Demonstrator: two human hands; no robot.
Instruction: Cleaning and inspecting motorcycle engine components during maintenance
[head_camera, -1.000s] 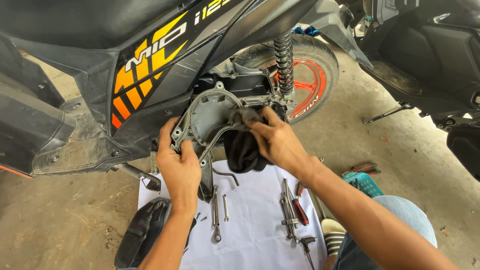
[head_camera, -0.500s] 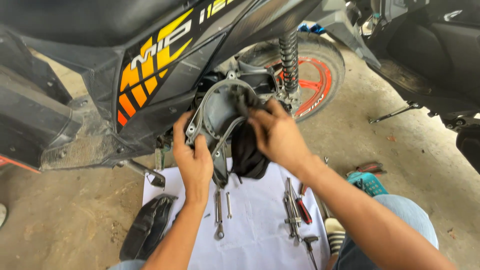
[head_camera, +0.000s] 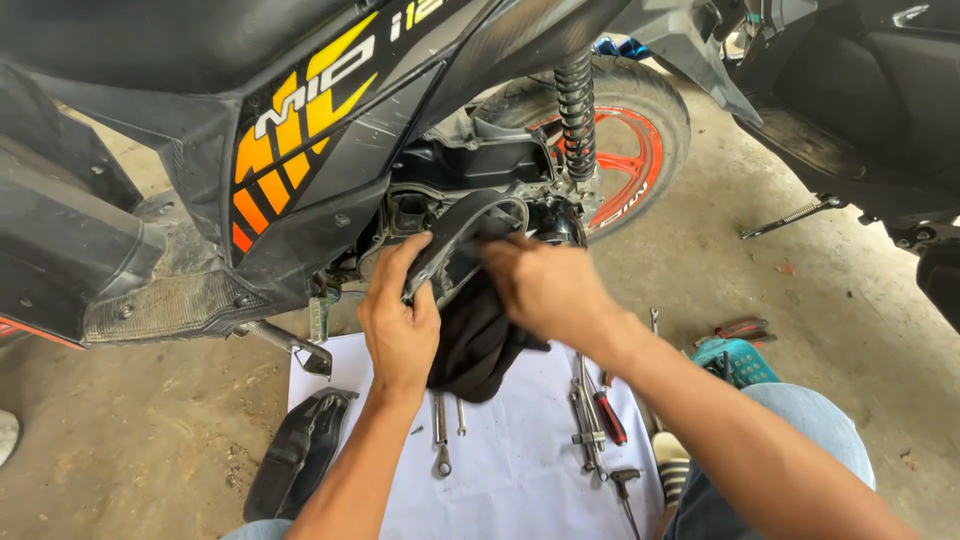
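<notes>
While the left hand (head_camera: 400, 325) grips the grey engine cover (head_camera: 455, 245) by its lower edge beside the scooter (head_camera: 300, 130), the right hand (head_camera: 545, 290) presses a bunched black rag (head_camera: 480, 345) against its inside.

Lay spread on the concrete floor (head_camera: 130, 450) below the black scooter (head_camera: 300, 130): a white sheet (head_camera: 520, 470). Rested on that sheet: 2 steel wrenches (head_camera: 441, 432) just right of the left hand (head_camera: 400, 325), a red-handled screwdriver (head_camera: 608, 415) further right. Sat at the sheet's left edge: a black plastic cover (head_camera: 295, 455). Gripped between left hand and right hand (head_camera: 545, 290), before the engine: a grey metal casing (head_camera: 455, 245), above a dark cloth (head_camera: 480, 340). Stood behind: the red-rimmed rear wheel (head_camera: 625, 150).
</notes>
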